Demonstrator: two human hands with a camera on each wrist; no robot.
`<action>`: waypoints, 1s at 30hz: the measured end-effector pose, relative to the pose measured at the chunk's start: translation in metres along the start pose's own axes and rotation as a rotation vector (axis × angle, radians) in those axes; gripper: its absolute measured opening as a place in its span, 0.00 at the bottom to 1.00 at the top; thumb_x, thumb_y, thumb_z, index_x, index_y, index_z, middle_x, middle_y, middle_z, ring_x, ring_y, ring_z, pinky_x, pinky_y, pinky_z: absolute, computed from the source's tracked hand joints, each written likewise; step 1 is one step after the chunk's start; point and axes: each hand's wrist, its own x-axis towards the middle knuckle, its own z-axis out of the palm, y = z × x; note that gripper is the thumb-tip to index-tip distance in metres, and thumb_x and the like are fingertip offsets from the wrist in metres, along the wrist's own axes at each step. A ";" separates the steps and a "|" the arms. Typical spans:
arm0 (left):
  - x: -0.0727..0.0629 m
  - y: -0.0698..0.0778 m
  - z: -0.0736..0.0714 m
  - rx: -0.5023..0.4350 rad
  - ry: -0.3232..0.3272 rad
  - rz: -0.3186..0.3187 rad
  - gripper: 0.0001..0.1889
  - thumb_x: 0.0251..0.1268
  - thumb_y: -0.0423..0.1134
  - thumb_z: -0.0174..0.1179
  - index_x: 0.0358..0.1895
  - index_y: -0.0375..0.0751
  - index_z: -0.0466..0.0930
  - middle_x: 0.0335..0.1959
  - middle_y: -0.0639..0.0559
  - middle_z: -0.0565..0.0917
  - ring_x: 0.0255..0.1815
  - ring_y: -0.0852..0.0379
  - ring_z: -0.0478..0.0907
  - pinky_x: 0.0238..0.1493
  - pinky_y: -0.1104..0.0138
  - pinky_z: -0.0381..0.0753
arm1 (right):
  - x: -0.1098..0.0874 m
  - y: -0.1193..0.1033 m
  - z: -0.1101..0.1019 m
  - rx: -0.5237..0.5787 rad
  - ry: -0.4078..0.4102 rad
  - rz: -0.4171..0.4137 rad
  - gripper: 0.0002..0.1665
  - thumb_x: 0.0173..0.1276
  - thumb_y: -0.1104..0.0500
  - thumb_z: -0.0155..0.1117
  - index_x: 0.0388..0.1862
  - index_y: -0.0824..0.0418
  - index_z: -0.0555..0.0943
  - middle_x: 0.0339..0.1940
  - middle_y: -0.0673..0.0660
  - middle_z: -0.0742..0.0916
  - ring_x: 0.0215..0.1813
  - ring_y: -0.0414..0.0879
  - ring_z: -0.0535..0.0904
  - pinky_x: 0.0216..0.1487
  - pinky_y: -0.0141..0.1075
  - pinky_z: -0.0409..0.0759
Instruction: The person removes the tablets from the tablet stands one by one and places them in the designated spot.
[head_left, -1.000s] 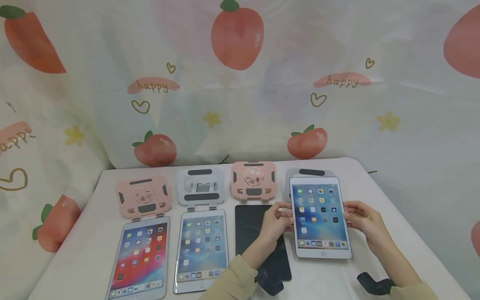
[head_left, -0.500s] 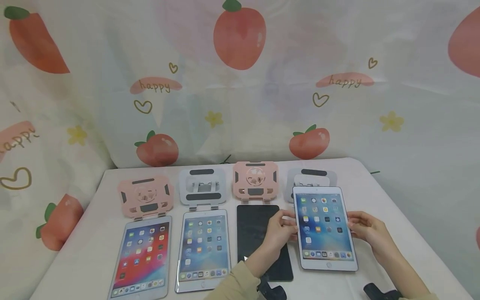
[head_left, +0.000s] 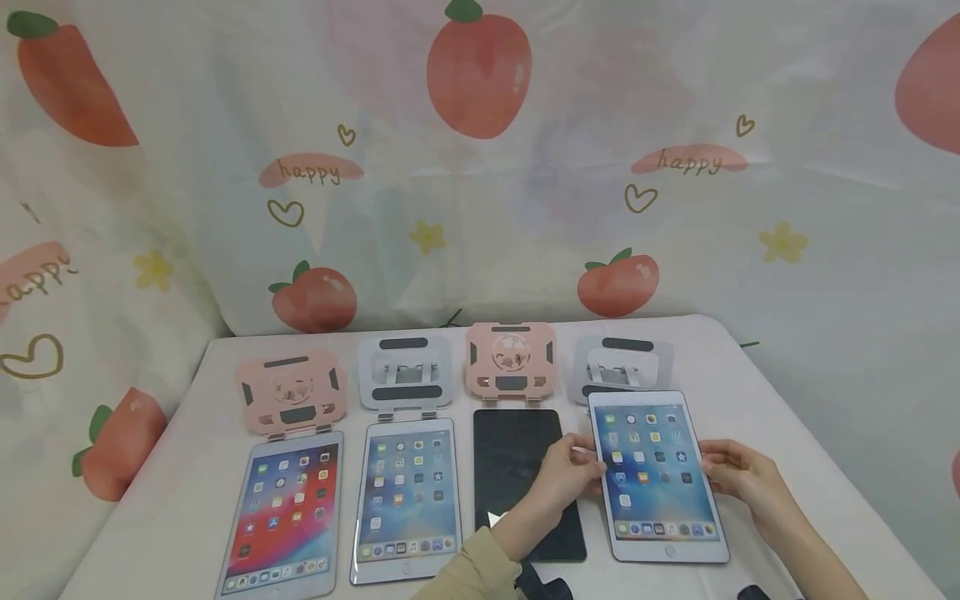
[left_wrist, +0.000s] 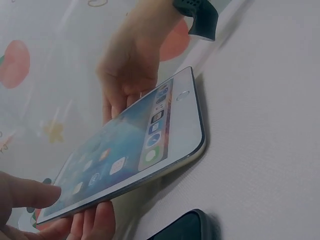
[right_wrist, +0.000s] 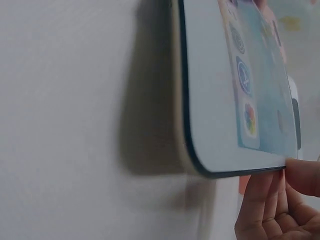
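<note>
A white-framed tablet (head_left: 660, 479) with a blue app screen is held between two hands at the right of the table. My left hand (head_left: 558, 487) pinches its left edge, thumb on the front and fingers underneath, as the left wrist view shows. On the opposite edge my right hand (head_left: 750, 483) pinches it the same way. In the right wrist view the near end of the tablet (right_wrist: 215, 110) casts a shadow on the cloth. Just behind its top edge lies a light grey stand (head_left: 626, 367) with dark pads. The left forearm crosses over a black tablet (head_left: 510, 458).
Left of the black tablet lie a blue-screen tablet (head_left: 408, 500) and a red-and-blue-screen tablet (head_left: 285, 517). Behind them stand a pink stand (head_left: 258, 375), another grey stand (head_left: 367, 367) and a second pink stand (head_left: 543, 342). A printed curtain (head_left: 510, 217) rises behind the table (head_left: 172, 483).
Both hands have brought the tablet toward the front of the table and slightly right. More of the grey stand behind it has come into view.
</note>
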 end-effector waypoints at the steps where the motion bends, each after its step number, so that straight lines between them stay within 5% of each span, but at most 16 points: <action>1: 0.000 0.000 0.000 0.005 -0.009 -0.008 0.11 0.58 0.28 0.61 0.45 0.40 0.76 0.30 0.52 0.78 0.26 0.61 0.78 0.31 0.68 0.85 | 0.000 0.001 0.000 -0.003 -0.005 0.004 0.30 0.71 0.61 0.54 0.66 0.76 0.62 0.35 0.44 0.81 0.35 0.30 0.77 0.39 0.27 0.81; 12: -0.002 0.005 -0.004 0.110 -0.099 -0.119 0.10 0.62 0.36 0.60 0.44 0.37 0.74 0.30 0.48 0.82 0.30 0.57 0.84 0.36 0.64 0.86 | -0.002 0.008 -0.001 -0.027 -0.070 0.042 0.29 0.71 0.60 0.53 0.64 0.77 0.64 0.37 0.48 0.82 0.36 0.33 0.78 0.39 0.26 0.81; 30: -0.006 0.002 -0.003 0.299 -0.110 -0.023 0.14 0.59 0.38 0.60 0.44 0.30 0.80 0.24 0.47 0.82 0.26 0.58 0.82 0.33 0.65 0.85 | -0.001 0.011 0.008 -0.061 -0.065 0.086 0.28 0.66 0.63 0.55 0.60 0.80 0.65 0.34 0.53 0.82 0.34 0.38 0.78 0.35 0.29 0.82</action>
